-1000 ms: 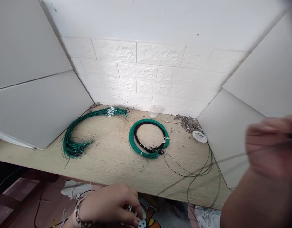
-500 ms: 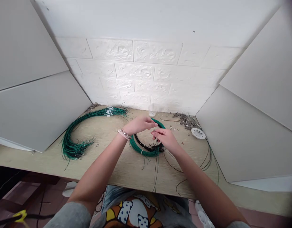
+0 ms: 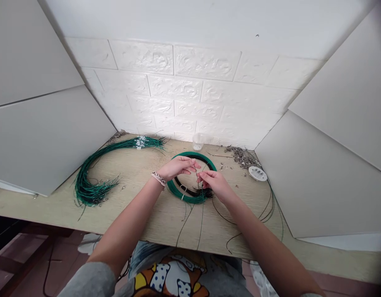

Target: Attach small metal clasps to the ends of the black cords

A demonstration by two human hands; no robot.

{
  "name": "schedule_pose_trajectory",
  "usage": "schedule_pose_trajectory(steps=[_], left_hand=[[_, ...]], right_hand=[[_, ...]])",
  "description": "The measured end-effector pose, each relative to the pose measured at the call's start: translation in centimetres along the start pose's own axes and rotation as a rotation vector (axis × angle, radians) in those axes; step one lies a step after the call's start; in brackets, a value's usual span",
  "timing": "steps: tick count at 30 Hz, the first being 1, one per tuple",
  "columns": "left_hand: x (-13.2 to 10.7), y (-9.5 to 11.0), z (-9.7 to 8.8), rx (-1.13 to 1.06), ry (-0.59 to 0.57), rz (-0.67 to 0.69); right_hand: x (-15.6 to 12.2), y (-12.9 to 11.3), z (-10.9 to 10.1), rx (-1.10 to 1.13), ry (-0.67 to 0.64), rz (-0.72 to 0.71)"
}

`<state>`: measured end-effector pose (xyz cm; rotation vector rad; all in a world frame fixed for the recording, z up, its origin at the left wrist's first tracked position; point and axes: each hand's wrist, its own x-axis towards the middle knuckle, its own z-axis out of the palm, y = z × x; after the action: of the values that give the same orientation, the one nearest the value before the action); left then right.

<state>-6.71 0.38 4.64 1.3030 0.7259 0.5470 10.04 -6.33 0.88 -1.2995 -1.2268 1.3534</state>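
Nearest us, two thin wires (image 3: 200,218) hang over the worktop (image 3: 140,210) edge toward the lap. Following them up, the left hand (image 3: 178,167) and right hand (image 3: 215,184) meet just above the coil (image 3: 181,195), each with its fingertips pinched shut on the wires' upper ends. The coil is green with a black ring inside. It lies flat, partly under the hands.

Risks, as we judge them:
- The hold is fingertip only, so a slip would drop the wires off the edge.
- The hanging tails sit close to the coil's frayed ends and the loose black strands (image 3: 267,210) on the right, so a pull could snag or tangle them.
- The wire is thin and could kink if bent hard.

The surface is pale wood grain and scattered with small bits. A green bundle (image 3: 91,181) curves on the left, well apart. Toward the back right are a white dish (image 3: 257,173) and a debris pile (image 3: 240,154), and a clear cup (image 3: 199,141) stands by the wall. The room has a white brick-pattern wall (image 3: 184,82) behind and grey panels (image 3: 48,136) angled in on both sides.
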Motion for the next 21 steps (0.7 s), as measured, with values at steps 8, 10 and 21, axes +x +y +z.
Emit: schedule_pose_trajectory(steps=[8,10,21], left_hand=[[-0.4,0.1,1.1,-0.098,-0.131,0.052],[-0.4,0.0,1.6,-0.118,-0.173,0.075],[0.2,-0.6,2.3,-0.192,-0.036,0.095]], right_hand=[[-0.3,-0.3,-0.1,-0.092,0.026,-0.036],[-0.4,-0.5,0.0,-0.184,0.019,-0.053],[-0.5,-0.7,0.0,-0.200,0.109,-0.119]])
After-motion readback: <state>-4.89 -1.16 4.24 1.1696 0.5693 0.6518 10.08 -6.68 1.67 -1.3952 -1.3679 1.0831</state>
